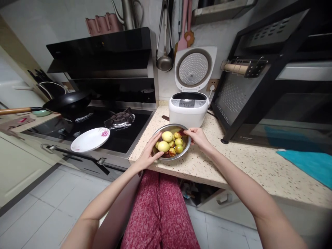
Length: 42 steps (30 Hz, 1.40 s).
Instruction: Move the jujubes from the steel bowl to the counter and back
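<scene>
A round metal bowl stands on the speckled counter, close to its front edge. In it lie two larger pale yellow fruits and several smaller green and reddish-brown fruits that look like fresh jujubes. My left hand grips the bowl's left side, its fingers along the rim and the thumb at the near edge. On the right, my right hand pinches the rim between thumb and fingers. Just behind the bowl is a white rice cooker, its lid raised.
To the left, a white plate with a pink flower overhangs the front of the gas stove. A black wok sits on the far burner. A black rack with an oven and a blue cloth are at right.
</scene>
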Tool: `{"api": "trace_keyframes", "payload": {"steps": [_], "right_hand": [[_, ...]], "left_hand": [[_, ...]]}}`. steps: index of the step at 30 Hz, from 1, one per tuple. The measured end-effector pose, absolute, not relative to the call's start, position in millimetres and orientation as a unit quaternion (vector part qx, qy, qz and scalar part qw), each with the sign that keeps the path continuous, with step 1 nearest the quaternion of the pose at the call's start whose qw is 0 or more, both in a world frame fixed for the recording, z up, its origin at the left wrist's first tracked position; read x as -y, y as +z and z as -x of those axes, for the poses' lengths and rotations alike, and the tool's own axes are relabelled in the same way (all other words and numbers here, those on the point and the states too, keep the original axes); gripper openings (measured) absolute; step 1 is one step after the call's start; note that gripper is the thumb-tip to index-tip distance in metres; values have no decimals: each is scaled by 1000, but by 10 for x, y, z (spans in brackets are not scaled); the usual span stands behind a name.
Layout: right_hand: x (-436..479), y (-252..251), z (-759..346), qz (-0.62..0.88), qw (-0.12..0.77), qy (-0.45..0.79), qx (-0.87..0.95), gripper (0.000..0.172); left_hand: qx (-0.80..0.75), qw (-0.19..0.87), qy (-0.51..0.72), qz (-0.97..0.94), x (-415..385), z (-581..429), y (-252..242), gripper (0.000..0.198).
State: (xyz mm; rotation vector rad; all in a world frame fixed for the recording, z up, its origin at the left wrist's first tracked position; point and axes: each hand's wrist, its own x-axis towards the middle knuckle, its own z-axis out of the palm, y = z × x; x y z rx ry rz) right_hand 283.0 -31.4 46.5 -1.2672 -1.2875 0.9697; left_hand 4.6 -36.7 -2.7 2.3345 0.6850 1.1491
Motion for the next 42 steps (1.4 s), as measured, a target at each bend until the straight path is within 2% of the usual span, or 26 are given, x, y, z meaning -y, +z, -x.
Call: {"api": "trace_keyframes", "payload": {"steps": [6,11,15,22,30,42], "right_hand": [[302,532,-2728,530,572,357,514,36],[129,708,-2600,537,560,328,538,34],[-85,922,-2465,548,533,298,572,32],[-304,1185,-2351,584,456,260,620,30],[-330,1339,-2274,614,381,229,652,25],[-365,1552,-2228,652,304,168,674,26]], "left_hand": [[-263,238,409,-841,319,-143,-7,86],[-282,244,398,-838,207,-183,-11,89],[-295,244,421,-822,53,-217,-21,94],[-291,258,469,-793,-68,-230,-64,83],[-304,295,492,-761,-154,-207,-161,94],[-358,286,487,-744,-162,-188,-231,95]]}}
